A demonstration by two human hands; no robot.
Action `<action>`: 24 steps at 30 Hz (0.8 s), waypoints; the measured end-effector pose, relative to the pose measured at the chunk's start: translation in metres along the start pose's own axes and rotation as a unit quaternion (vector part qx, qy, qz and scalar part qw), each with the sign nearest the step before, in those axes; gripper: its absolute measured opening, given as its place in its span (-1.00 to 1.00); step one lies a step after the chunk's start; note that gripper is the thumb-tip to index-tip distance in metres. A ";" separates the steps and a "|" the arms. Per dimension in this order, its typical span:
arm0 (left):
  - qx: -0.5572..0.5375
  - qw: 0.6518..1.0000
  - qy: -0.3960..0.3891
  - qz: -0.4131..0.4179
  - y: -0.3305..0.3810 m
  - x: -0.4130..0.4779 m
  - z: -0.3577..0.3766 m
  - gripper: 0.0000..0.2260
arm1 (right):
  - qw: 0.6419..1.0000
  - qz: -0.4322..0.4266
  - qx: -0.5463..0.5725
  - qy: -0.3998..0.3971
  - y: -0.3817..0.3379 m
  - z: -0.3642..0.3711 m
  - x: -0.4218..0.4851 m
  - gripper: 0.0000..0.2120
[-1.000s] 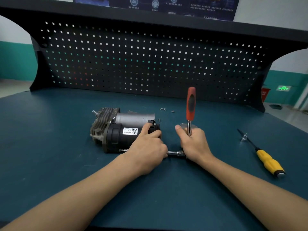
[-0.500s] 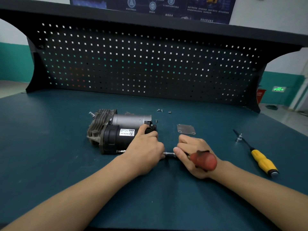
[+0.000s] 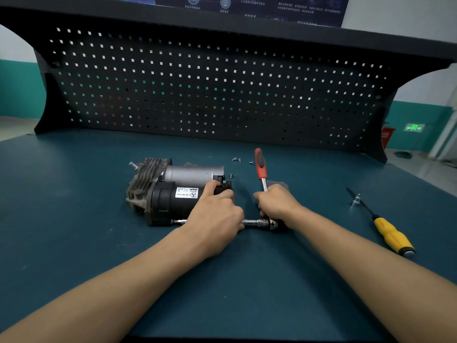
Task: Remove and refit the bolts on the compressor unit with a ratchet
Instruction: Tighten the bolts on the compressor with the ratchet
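The right hand [image 3: 277,206] is curled around the shank of the red-handled chrome ratchet [image 3: 261,167], just above its head; the handle points up and away. From the head a chrome extension bar [image 3: 254,222] lies level, left to right. It passes under the left hand [image 3: 215,214] into the lower corner of the black-and-grey compressor unit [image 3: 173,194], whose right end this hand grips. I judge the next swing goes across this axis. The dark teal surface [image 3: 74,243] carries a yellow-handled screwdriver [image 3: 393,238] at right and small loose screws [image 3: 236,159] behind, then a black pegboard [image 3: 222,95].

Two bare forearms [image 3: 358,248], bare left grip [image 3: 215,219], bare right grip [image 3: 278,204]
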State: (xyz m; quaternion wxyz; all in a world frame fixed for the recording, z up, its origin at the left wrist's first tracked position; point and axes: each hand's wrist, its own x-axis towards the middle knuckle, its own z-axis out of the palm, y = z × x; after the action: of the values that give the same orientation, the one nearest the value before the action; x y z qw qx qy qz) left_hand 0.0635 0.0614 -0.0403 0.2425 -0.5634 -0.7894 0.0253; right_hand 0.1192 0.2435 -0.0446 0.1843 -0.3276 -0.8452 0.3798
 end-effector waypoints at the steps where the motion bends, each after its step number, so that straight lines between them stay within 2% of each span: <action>1: 0.002 1.000 0.005 0.001 0.000 0.000 0.001 -0.70 | 1.000 0.002 -0.003 -0.001 -0.001 0.000 0.000 -0.85; 3: 0.006 1.000 0.011 0.003 0.000 -0.001 0.002 -0.70 | 1.000 -0.005 0.007 -0.003 -0.002 0.000 -0.002 -0.79; 6: 0.010 1.000 0.014 0.007 0.001 -0.004 0.003 -0.69 | 0.997 -0.058 0.042 0.005 0.001 -0.006 -0.013 -0.57; 8: 0.001 1.000 0.021 0.009 0.000 -0.005 0.004 -0.73 | 0.990 -0.125 0.064 0.016 -0.001 -0.013 -0.025 -0.46; 11: -0.018 0.999 0.030 0.002 0.000 -0.003 0.003 -0.77 | 0.958 -0.261 0.109 0.052 -0.007 -0.016 -0.042 -0.35; 13: -0.021 0.999 0.032 -0.002 -0.001 -0.003 0.002 -0.80 | 0.935 -0.332 0.105 0.067 -0.009 -0.016 -0.052 -0.36; 17: -0.020 1.000 0.020 -0.003 -0.002 -0.004 0.001 -0.83 | 0.894 -0.439 0.018 0.087 0.000 -0.022 -0.063 -0.50; 20: -0.021 1.000 0.020 -0.002 -0.002 -0.005 -0.001 -0.80 | 0.882 -0.462 -0.009 0.093 0.002 -0.022 -0.070 -0.51; 24: -0.017 1.000 0.024 0.004 -0.001 -0.007 -0.002 -0.82 | 0.905 -0.405 0.076 0.102 0.000 -0.016 -0.069 -0.43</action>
State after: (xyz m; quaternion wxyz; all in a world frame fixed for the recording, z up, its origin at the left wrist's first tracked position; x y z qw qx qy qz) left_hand 0.0648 0.0544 -0.0409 0.2516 -0.5714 -0.7812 -0.0009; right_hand 0.1774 0.2035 -0.0387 0.4318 0.0215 -0.8503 0.3000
